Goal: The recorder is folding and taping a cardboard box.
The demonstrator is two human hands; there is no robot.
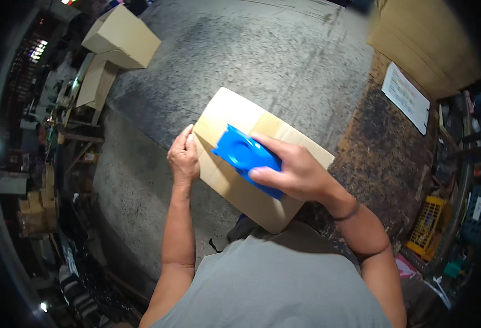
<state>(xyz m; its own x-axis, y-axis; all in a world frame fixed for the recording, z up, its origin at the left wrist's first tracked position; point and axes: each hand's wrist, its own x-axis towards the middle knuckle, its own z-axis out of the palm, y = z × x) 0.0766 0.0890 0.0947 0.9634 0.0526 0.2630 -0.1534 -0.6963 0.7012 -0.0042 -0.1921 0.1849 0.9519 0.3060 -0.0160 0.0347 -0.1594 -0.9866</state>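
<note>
A cardboard box lies in front of my body, a seam running along its top face. At its left side my left hand grips the edge, fingers together and pressed to the cardboard. My right hand is closed around a blue tape dispenser held over the middle of the box, thumb on the near side and fingers on the far side. The dispenser's toothed end points to the far left. Its underside is hidden, so I cannot tell whether it touches the cardboard.
A brown, worn tabletop is at the right, with a clipboard of paper on it. Behind that stands a large carton. A yellow plastic crate sits at the lower right. Open cartons stand far left, past the grey floor.
</note>
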